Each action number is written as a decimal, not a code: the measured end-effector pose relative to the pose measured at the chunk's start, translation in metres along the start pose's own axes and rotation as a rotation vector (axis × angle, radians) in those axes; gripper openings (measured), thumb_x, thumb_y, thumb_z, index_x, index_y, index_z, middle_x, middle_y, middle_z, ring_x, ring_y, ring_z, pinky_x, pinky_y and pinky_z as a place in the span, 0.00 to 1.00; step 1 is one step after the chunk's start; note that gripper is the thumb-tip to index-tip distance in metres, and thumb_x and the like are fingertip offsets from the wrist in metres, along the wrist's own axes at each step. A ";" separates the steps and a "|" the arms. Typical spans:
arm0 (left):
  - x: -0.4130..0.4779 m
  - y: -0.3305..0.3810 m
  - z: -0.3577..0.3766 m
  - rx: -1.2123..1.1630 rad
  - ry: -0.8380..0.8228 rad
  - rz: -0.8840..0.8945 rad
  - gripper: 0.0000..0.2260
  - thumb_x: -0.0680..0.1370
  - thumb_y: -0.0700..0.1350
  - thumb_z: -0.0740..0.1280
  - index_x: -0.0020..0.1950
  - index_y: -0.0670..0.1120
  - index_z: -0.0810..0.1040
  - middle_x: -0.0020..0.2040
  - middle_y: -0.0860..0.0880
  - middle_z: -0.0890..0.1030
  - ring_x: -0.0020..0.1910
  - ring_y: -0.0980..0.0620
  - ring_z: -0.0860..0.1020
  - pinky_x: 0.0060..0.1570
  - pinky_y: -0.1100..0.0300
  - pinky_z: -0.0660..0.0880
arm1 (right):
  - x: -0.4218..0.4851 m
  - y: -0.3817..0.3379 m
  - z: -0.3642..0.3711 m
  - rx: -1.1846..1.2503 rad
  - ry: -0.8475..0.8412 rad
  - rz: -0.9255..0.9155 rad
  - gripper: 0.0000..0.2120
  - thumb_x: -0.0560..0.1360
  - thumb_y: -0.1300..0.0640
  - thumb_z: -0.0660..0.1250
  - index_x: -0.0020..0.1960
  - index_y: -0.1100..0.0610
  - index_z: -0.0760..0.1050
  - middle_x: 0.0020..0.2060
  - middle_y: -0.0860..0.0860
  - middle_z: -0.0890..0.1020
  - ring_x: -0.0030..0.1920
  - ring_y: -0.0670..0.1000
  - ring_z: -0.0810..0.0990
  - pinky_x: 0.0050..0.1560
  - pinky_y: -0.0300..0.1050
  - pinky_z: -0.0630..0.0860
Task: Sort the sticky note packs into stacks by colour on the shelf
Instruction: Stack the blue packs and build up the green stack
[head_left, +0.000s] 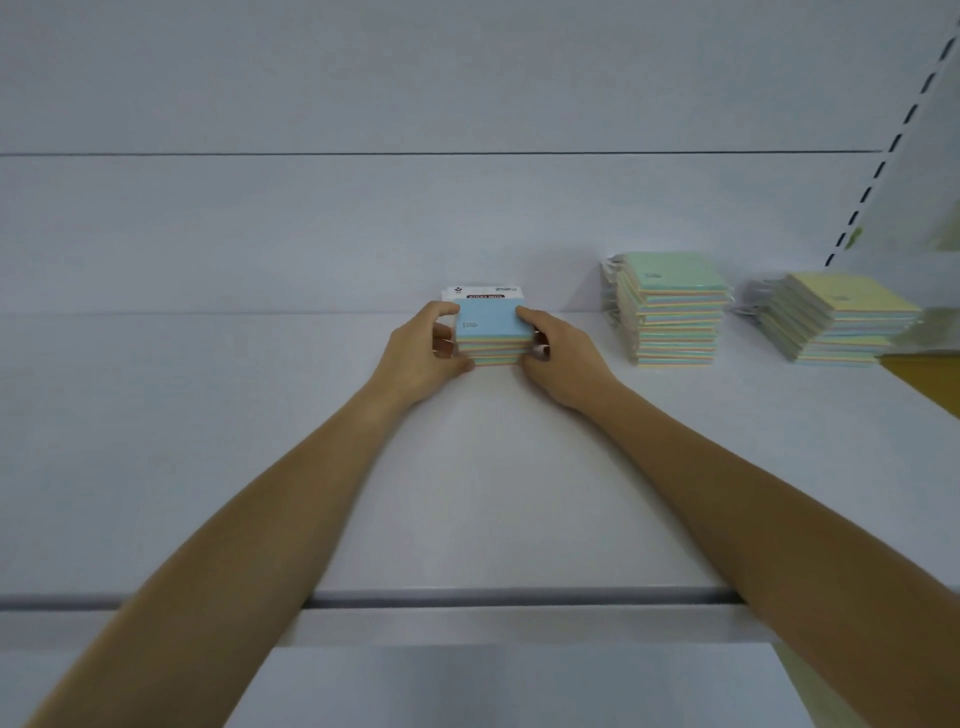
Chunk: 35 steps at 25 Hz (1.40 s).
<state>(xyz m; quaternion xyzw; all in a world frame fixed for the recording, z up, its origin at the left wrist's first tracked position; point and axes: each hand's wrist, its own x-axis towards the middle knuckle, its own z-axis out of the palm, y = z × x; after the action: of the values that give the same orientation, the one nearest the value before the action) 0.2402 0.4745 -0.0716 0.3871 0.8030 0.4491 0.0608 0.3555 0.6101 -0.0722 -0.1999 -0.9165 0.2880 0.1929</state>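
Seemingly near done: the left hand (423, 353) and right hand (558, 356) clasp the blue-topped stack (493, 335) mid-frame; the green stack (672, 312) and yellow stack (844, 319) stand at right.

A pale blue top sheet is shown by the blue-topped stack of sticky note packs (493, 335), whose edges are banded in thin stripes of blue, green, yellow and pink, and a white header card with a dark label strip and small black marks is seen behind its top pack. The green-topped stack (672, 312) is capped in mint green and the yellow-topped stack (844, 319) in pastel yellow, both being edged with the same pastel banding. The shelf (208, 415) and back panel (415, 218) are rendered in plain greyish white, with a column of black slots on the white upright (883, 166).
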 end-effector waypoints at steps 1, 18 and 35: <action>0.000 0.000 0.000 -0.013 -0.007 -0.006 0.27 0.68 0.41 0.74 0.65 0.46 0.69 0.51 0.48 0.76 0.42 0.54 0.77 0.47 0.67 0.74 | -0.001 -0.002 0.000 0.009 0.007 -0.002 0.26 0.74 0.63 0.62 0.71 0.58 0.61 0.67 0.57 0.71 0.64 0.56 0.72 0.63 0.40 0.65; 0.001 -0.001 -0.003 -0.047 0.101 -0.018 0.16 0.71 0.49 0.71 0.57 0.47 0.76 0.48 0.48 0.79 0.38 0.59 0.77 0.33 0.80 0.69 | 0.000 -0.004 0.000 0.114 0.063 0.075 0.23 0.75 0.58 0.64 0.69 0.58 0.66 0.64 0.55 0.75 0.61 0.52 0.77 0.60 0.39 0.68; 0.002 -0.002 0.001 0.037 0.058 0.055 0.22 0.68 0.36 0.73 0.60 0.42 0.73 0.48 0.47 0.75 0.36 0.55 0.75 0.35 0.81 0.69 | 0.001 0.000 0.002 -0.052 0.014 0.032 0.25 0.77 0.58 0.60 0.73 0.57 0.59 0.64 0.58 0.73 0.60 0.57 0.74 0.60 0.43 0.66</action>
<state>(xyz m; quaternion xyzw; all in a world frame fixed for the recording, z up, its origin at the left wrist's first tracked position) 0.2381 0.4756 -0.0737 0.3969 0.8017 0.4466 0.0182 0.3534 0.6096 -0.0735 -0.2214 -0.9190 0.2656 0.1894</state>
